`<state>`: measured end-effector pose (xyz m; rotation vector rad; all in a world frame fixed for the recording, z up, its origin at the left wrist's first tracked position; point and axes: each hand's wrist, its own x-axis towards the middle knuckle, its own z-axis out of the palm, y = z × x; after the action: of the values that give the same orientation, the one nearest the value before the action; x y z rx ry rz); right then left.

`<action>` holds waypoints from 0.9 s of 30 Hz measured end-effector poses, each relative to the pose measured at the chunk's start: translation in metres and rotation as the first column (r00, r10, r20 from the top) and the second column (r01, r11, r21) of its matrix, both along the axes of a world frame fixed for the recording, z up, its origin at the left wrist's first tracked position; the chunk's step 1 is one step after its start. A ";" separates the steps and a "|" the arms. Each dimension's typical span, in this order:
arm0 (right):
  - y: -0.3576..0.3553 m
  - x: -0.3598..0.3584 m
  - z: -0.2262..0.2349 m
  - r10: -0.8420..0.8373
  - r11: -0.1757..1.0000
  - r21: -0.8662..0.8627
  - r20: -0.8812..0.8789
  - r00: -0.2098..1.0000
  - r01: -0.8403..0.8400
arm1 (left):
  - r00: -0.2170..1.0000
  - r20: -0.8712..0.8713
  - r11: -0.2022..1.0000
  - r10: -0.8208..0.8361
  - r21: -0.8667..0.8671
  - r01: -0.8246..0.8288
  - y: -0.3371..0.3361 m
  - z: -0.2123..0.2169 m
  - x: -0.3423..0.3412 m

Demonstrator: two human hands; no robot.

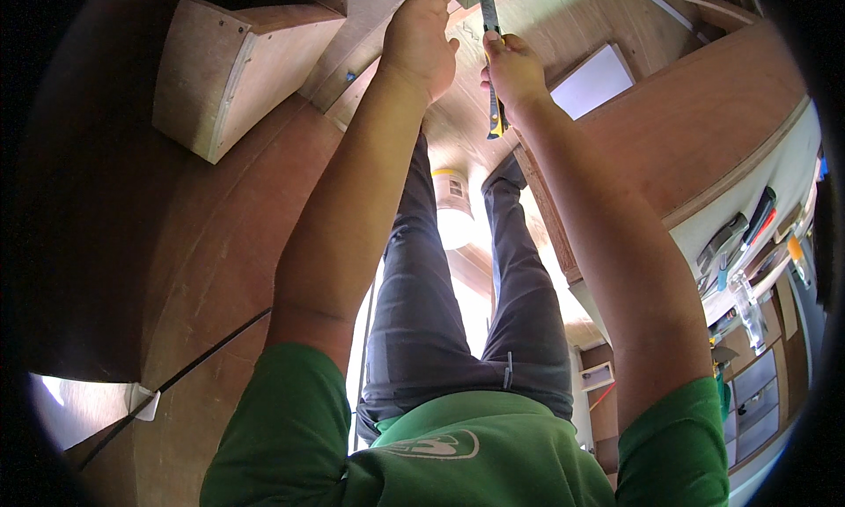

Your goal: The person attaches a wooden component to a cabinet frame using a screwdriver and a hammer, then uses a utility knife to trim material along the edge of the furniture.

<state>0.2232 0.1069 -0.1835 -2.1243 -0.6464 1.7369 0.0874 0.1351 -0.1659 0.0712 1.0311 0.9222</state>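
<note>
My right hand (518, 74) is closed around a yellow-and-black utility knife (495, 121). The knife stands nearly upright in the picture, its grey front end pointing to the top edge. To its left, my left hand (421, 45) reaches up beside a wooden edge, fingers apart and thumb out. Its fingertips meet the picture's top rim, and I cannot tell whether they touch the wood. Behind both hands lies a pale wooden panel (563, 18).
A boxy wooden piece (264, 76) juts out at the upper left. A white rectangular piece (594, 80) is right of the knife. Several tools, among them a black-handled one (759, 212), lie on a ledge at the right. A white tub (454, 216) stands between my legs.
</note>
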 end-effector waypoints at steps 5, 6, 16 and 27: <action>0.003 0.002 0.003 0.040 0.999 0.012 -0.052 0.998 -0.039 | 0.999 -0.027 0.999 -0.027 0.025 0.028 0.000 -0.004 -0.004; 0.004 0.003 0.003 0.093 0.995 0.033 -0.020 0.995 -0.092 | 0.999 -0.022 0.999 -0.032 0.034 0.033 -0.001 -0.005 -0.005; 0.005 0.000 0.005 -0.037 0.999 -0.043 -0.226 0.974 0.028 | 0.991 -0.066 0.992 -0.118 0.046 0.121 0.002 -0.008 -0.016; 0.012 -0.012 0.023 -0.079 0.984 -0.177 -0.382 0.921 0.012 | 0.983 -0.100 0.986 -0.153 0.045 0.158 0.008 -0.010 -0.026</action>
<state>0.2112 0.1185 -0.1606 -1.7936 -0.3436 2.1708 0.0611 0.1427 -0.1757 0.2393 1.0749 0.8094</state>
